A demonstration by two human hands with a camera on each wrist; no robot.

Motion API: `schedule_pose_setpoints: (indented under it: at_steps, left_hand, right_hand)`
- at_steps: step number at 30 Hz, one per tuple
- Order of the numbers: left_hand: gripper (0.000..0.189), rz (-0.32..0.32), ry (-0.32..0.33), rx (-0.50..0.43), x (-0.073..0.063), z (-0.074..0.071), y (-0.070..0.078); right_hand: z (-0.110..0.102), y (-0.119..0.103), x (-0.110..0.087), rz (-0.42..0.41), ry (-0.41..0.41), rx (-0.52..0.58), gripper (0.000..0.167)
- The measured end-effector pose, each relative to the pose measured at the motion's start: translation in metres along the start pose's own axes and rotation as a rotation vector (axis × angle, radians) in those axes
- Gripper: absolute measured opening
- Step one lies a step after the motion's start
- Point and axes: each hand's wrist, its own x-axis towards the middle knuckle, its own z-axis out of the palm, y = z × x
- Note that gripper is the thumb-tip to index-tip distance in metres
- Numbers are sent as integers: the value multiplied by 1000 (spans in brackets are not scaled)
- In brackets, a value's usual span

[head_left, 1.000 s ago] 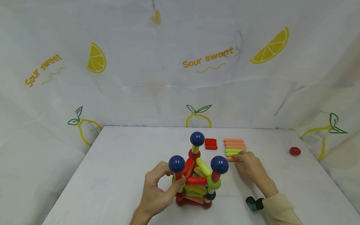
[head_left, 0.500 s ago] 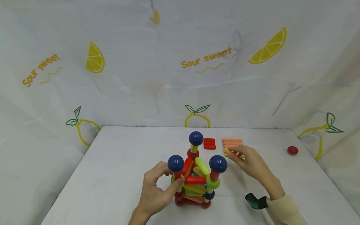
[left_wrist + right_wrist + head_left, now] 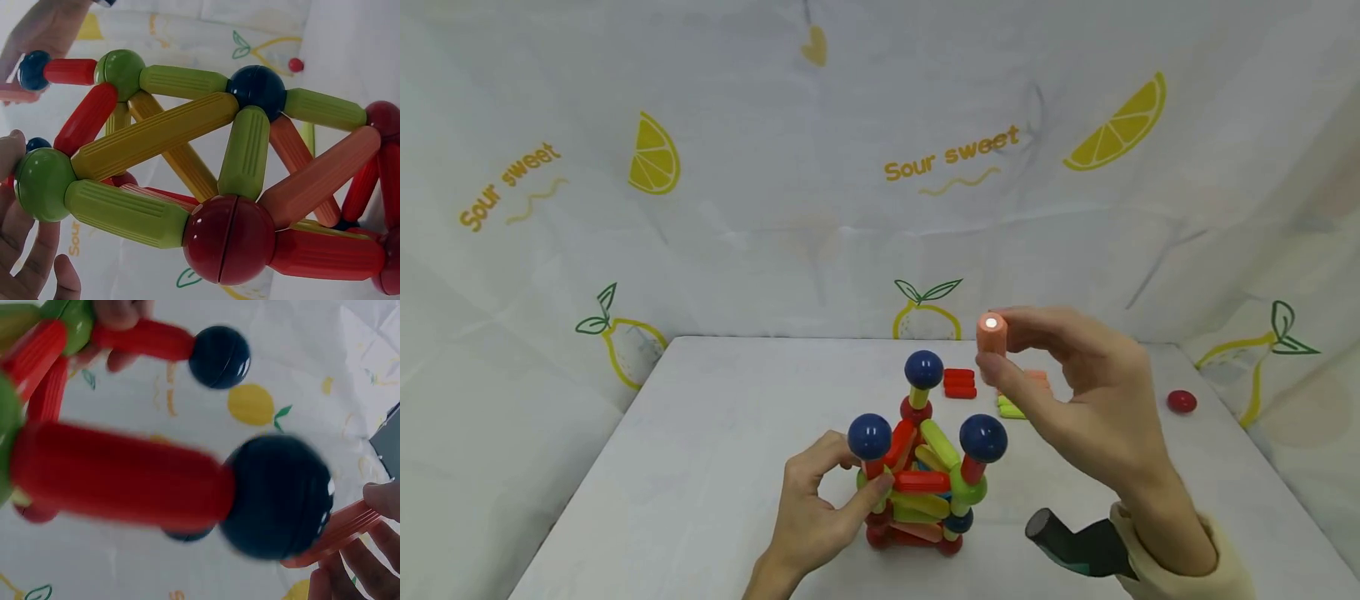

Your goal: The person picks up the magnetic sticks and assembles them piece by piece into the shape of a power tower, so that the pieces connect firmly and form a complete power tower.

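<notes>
A tower of magnetic rods and balls (image 3: 922,482) stands on the white table, three blue balls at its top. My left hand (image 3: 820,504) holds its upper left corner, thumb and fingers around the green ball and the red rod there. Up in the air to the right, my right hand (image 3: 1093,383) pinches a salmon rod (image 3: 992,335) between thumb and fingers, one end facing the head camera. In the right wrist view a blue ball (image 3: 278,497) on a red rod covers part of that salmon rod (image 3: 350,530). The left wrist view shows the tower's dark red ball (image 3: 229,240) and green ball (image 3: 44,184).
Several red rods (image 3: 959,384) lie in a stack behind the tower. Salmon rods (image 3: 1037,377) and yellow-green rods (image 3: 1011,410) lie to their right, partly hidden by my right hand. A loose red ball (image 3: 1182,402) sits near the table's right edge.
My right hand has picked a salmon rod up from the front of the row and lifted it high, tilting it endwise toward the head camera. The left hand and tower stay put.
</notes>
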Motion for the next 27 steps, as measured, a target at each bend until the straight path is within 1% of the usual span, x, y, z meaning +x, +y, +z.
schedule_pose_setpoints:
  at_steps: [2, 4, 5, 6, 8, 10, 12, 17, 18, 20, 24, 27]
  left_hand:
    - [31, -2, -2, -1, 0, 0, 0]
    - [31, 5, -3, -5, 0, 0, -1]
    - [31, 13, -3, -9, 0, 0, -2]
    - [32, 24, -1, -13, 0, 0, -2]
    - [32, 43, 1, -21, 0, 0, -3]
    - [33, 60, 4, -27, 0, 0, -4]
    - [33, 68, 5, -29, 0, 0, -4]
    - [34, 84, 5, -33, 1, 0, -5]
    - [34, 88, 5, -34, 1, 0, -6]
    - [34, 91, 6, -33, 1, -1, -6]
    - [34, 97, 11, -26, 1, -1, -7]
    - [33, 102, 14, -19, 2, 0, -6]
  right_hand:
    - [7, -5, 0, -37, -21, 116, 44]
    - [15, -6, -3, -81, -66, 161, 44]
    - [18, -7, -3, -89, -95, 153, 45]
    - [21, -8, -4, -93, -123, 122, 46]
    - [26, -10, -6, -81, -182, 56, 46]
    - [30, -10, -6, -70, -234, 12, 43]
    - [32, -10, -7, -68, -270, -9, 39]
    - [34, -3, -12, -53, -341, -6, 28]
    - [34, -1, -13, -44, -358, 0, 27]
    - [32, 1, -15, -1, -399, -9, 25]
    - [31, 3, -18, 74, -472, -41, 26]
    - [30, 3, -18, 102, -507, -65, 24]
